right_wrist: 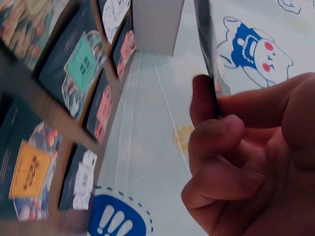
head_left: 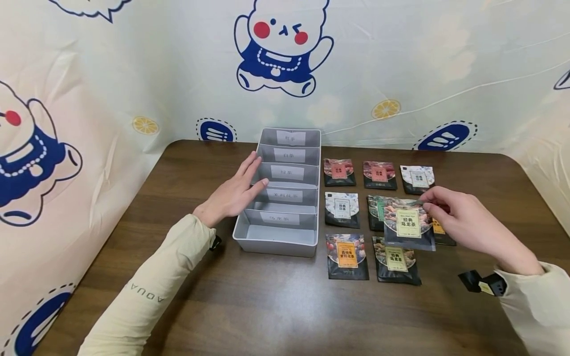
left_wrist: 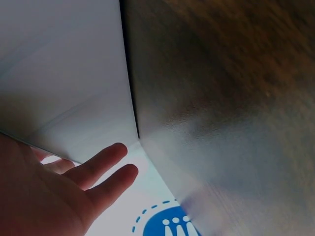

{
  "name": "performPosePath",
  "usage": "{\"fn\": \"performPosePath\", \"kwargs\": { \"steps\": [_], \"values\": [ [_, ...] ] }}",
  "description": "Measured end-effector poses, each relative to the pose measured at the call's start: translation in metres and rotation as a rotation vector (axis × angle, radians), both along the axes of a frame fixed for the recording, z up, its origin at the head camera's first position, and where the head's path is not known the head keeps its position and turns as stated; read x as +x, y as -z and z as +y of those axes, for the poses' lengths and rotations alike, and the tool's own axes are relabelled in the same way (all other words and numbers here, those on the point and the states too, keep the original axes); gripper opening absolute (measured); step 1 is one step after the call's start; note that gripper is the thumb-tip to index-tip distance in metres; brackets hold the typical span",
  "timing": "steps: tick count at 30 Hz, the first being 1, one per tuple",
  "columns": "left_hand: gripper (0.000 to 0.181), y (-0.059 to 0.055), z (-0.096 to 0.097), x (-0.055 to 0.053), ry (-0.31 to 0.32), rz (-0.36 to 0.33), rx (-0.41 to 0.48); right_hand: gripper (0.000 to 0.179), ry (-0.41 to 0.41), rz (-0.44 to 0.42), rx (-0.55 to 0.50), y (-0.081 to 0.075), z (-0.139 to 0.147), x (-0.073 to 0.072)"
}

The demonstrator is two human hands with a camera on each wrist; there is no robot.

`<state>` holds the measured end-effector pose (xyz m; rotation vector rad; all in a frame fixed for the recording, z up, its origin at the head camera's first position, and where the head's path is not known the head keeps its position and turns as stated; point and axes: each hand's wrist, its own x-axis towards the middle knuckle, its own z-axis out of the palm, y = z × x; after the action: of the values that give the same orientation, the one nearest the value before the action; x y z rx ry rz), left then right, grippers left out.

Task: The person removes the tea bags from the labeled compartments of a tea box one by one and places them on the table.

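My right hand [head_left: 463, 225] pinches a dark tea packet [head_left: 408, 227] with a pale yellow-green label by its upper right corner. The packet hangs above the table, partly covering a green-label packet [head_left: 375, 212] and an orange-label packet [head_left: 440, 230]. Edge-on, the held packet [right_wrist: 205, 39] shows between thumb and fingers in the right wrist view. My left hand [head_left: 231, 195] lies along the left side of a grey divided box [head_left: 276, 247], fingers extended over its rim. In the left wrist view, the fingers are beside the box's outer wall [left_wrist: 64, 73].
Right of the box lie two red-label packets [head_left: 338, 172] [head_left: 379, 175], two white-label packets [head_left: 342, 210] [head_left: 417, 179], another orange-label packet [head_left: 347, 257] and another yellow-green one [head_left: 396, 259]. Paper labels [head_left: 279, 218] mark the box's compartments. A printed curtain [head_left: 178, 74] surrounds the wooden table [head_left: 267, 306].
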<state>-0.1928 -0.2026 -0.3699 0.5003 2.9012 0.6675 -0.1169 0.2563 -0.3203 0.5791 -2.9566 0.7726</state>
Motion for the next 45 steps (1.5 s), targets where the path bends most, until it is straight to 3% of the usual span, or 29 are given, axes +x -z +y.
{"fn": "performPosePath", "kwargs": {
  "steps": [9, 16, 19, 27, 33, 45],
  "values": [
    [0.074, 0.000, -0.002, -0.001, -0.004, 0.006, 0.001, 0.011, 0.007, -0.108, 0.082, 0.001, 0.017, -0.001],
    [0.075, 0.000, -0.001, -0.002, -0.002, 0.006, 0.003, 0.010, -0.053, -0.135, 0.121, 0.006, 0.033, -0.001],
    [0.075, 0.000, -0.001, -0.002, -0.001, 0.005, 0.001, 0.010, -0.065, -0.185, 0.133, 0.009, 0.041, 0.000],
    [0.074, 0.001, 0.000, -0.001, 0.004, -0.001, 0.002, 0.009, -0.122, -0.320, 0.085, 0.025, 0.057, 0.004],
    [0.073, 0.001, 0.001, -0.001, 0.000, 0.000, 0.001, 0.008, -0.104, -0.388, 0.108, 0.028, 0.065, 0.005],
    [0.074, -0.002, 0.001, 0.001, -0.003, 0.006, -0.005, 0.011, -0.211, -0.539, 0.045, 0.041, 0.082, 0.008]
  ]
}}
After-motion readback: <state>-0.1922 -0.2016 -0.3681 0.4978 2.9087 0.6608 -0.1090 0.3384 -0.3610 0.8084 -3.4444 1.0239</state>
